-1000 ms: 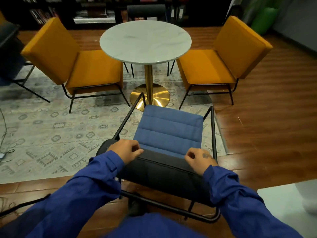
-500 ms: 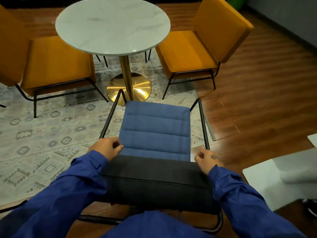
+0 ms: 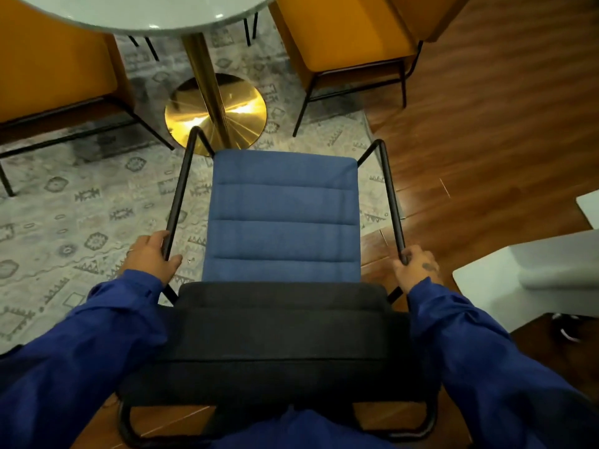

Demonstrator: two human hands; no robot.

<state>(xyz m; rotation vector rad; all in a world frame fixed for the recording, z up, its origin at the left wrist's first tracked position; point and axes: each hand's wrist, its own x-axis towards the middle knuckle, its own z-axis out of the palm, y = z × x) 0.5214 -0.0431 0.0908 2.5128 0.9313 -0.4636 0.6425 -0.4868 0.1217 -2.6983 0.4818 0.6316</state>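
Observation:
A chair with a blue seat (image 3: 282,215), black backrest (image 3: 275,338) and thin black metal armrests stands right below me, facing a round marble table (image 3: 142,11). My left hand (image 3: 150,257) grips the near end of the left armrest (image 3: 176,199). My right hand (image 3: 416,265) grips the near end of the right armrest (image 3: 390,192). Both arms wear blue sleeves. The chair's front edge sits close to the table's gold base (image 3: 240,115).
Two orange chairs flank the table, one at left (image 3: 48,66) and one at upper right (image 3: 343,37). A patterned grey rug (image 3: 81,205) lies under the table. Wood floor (image 3: 502,124) spreads to the right, where a white piece of furniture (image 3: 531,273) stands near my right arm.
My hands moved off the top of the backrest, out and forward onto the two armrests. The chair and I have come closer to the table.

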